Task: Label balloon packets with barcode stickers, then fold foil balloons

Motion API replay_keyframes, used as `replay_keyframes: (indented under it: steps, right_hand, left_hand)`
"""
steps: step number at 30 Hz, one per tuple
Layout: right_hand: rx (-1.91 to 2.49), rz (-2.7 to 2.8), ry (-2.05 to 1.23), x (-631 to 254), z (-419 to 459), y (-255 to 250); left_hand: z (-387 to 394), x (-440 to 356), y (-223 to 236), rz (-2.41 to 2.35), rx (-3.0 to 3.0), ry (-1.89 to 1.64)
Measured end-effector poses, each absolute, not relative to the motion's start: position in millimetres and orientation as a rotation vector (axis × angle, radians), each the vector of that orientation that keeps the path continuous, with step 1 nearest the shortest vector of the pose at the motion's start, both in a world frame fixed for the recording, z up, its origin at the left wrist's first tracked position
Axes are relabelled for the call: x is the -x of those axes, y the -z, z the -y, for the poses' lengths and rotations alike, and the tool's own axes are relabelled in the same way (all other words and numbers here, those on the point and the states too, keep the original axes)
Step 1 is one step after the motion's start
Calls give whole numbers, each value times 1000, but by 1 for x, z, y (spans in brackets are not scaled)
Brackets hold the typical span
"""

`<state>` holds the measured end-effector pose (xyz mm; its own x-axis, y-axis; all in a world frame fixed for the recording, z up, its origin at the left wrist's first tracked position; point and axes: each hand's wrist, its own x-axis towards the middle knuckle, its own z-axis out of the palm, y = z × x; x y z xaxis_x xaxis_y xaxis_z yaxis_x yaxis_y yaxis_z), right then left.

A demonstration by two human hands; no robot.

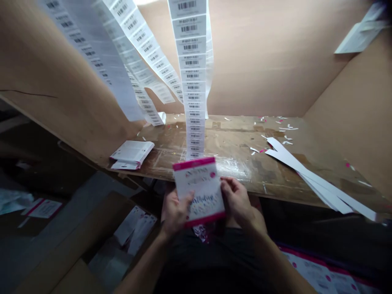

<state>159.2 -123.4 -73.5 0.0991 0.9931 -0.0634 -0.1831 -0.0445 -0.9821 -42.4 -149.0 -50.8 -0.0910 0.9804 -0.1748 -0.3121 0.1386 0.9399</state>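
A magenta-banded white card point(199, 192) stands tilted between the two hands, just in front of the bench edge, its face printed with coloured lettering too blurred to read and a magenta band along the top and bottom. The left hand point(176, 212) is clamped on its lower left edge, and the right hand point(239, 202) pinches its right edge, with the fingers curled over the front; the hands are apart, the card bridging them. Held this way, by the edges, the printed face stays largely uncovered and turned toward the wearer. Just below the hands, a crumpled shiny wrapper point(200, 233) shows. Ahead of the hands, a barcode label strip point(191, 81) hangs down to the wooden bench point(232, 151), with further label strips point(122, 53) farther left — apparently suspended to keep them off the work surface. Left of the hands, a small stack of white cards point(132, 154) lies on the bench; to the right lie long white backing strips point(318, 179) and paper scraps point(284, 132).
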Motion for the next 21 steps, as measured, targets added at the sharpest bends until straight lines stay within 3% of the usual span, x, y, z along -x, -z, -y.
replay_keyframes:
  steps: [4,6,9,14,18,21]
  right_hand:
    - [1504,1382,-805,-127,54,73]
    - [1627,1629,-708,-112,34,73]
    - [1439,1745,-898,-103,35,73]
    - [809,1336,-1394,-130,81,83]
    - [813,970,-1554,-150,122,93]
    - [901,805,-1444,-153,147,101]
  left_hand:
    - [86,83,9,-1080,-848,-1744]
    - [54,91,0,-998,-895,-1749]
    - [26,88,9,-963,-904,-1626]
    - [26,60,44,-869,-838,-1409]
    - [35,30,52,-822,-789,-1393]
    - [42,12,50,-841,-740,-1427]
